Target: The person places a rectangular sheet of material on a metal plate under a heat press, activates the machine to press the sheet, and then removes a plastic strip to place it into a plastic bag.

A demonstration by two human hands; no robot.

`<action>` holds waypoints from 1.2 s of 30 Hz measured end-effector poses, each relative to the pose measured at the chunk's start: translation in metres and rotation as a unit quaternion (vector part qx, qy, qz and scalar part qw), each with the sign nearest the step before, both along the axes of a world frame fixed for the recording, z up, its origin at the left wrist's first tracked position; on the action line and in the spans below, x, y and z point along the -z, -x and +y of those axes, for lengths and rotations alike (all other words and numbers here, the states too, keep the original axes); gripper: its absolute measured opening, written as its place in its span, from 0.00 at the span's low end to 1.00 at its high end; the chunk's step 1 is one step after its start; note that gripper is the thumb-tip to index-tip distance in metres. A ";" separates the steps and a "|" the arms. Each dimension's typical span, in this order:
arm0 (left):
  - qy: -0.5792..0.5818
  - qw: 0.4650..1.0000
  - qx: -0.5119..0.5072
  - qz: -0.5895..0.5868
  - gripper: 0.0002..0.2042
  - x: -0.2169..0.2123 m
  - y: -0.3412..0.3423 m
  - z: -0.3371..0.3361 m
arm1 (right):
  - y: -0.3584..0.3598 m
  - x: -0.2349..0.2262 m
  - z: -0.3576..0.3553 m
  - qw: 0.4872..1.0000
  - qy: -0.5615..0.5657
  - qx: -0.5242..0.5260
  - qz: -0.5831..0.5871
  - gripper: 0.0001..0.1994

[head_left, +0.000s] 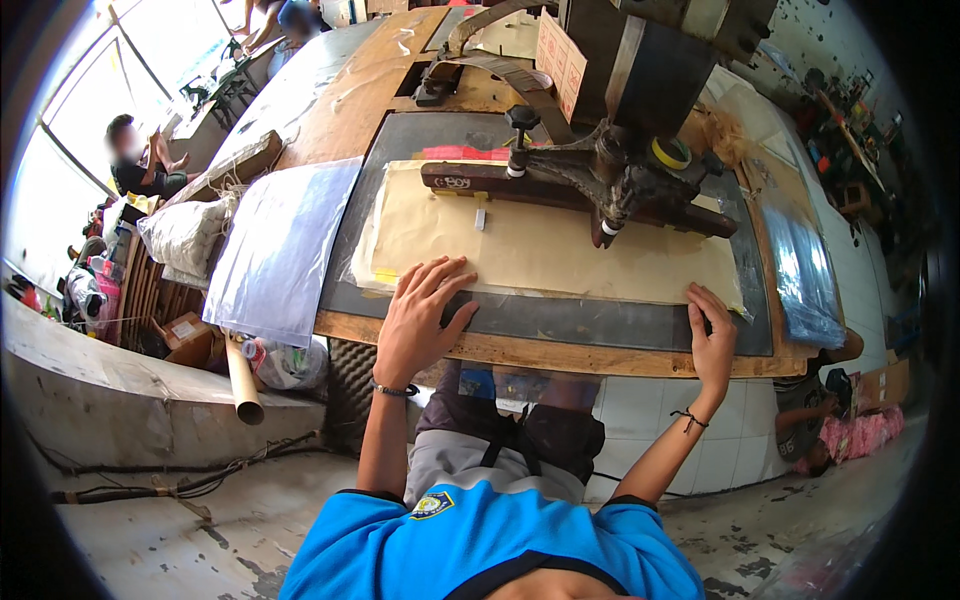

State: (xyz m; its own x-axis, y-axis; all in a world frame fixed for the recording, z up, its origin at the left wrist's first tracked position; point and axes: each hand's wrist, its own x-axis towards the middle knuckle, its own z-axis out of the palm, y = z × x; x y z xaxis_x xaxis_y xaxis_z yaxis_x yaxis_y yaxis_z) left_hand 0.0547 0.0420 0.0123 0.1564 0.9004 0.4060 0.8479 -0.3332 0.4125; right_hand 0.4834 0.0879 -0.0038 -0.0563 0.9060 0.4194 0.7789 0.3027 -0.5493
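A broad cream sheet [600, 265], perhaps a stack of sheets in clear film, lies on a dark mat [560, 320] on the wooden table. My left hand [425, 305] rests open near its front left corner, fingers stretched over the sheet and thumb toward the mat. At the front right edge, my right hand [710, 335] has its fingers extended with the tips on the sheet. Neither hand grips anything. Beyond them, a dark metal bar [660, 212] on a heavy press head [610, 165] spans the sheet. A small pale strip [480, 219] sits on the sheet just before the bar.
Clear plastic sheets [285, 240] hang over the table's left edge, and bluish plastic [800, 265] lies at the right. A cardboard tube [244, 385] leans below left. One person [150, 165] sits at far left; another [805, 415] is low at the right.
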 end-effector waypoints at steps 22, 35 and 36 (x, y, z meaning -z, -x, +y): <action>-0.009 1.000 0.004 0.006 0.17 0.003 0.000 -0.002 | -0.002 0.006 0.000 1.000 -0.013 0.000 0.008 0.14; -0.007 1.000 -0.002 0.009 0.16 0.005 -0.001 -0.004 | -0.001 0.003 -0.002 1.000 -0.023 -0.017 0.008 0.14; -0.007 1.000 -0.003 0.008 0.16 0.006 -0.001 -0.004 | -0.002 0.003 -0.002 0.999 -0.024 -0.021 0.010 0.14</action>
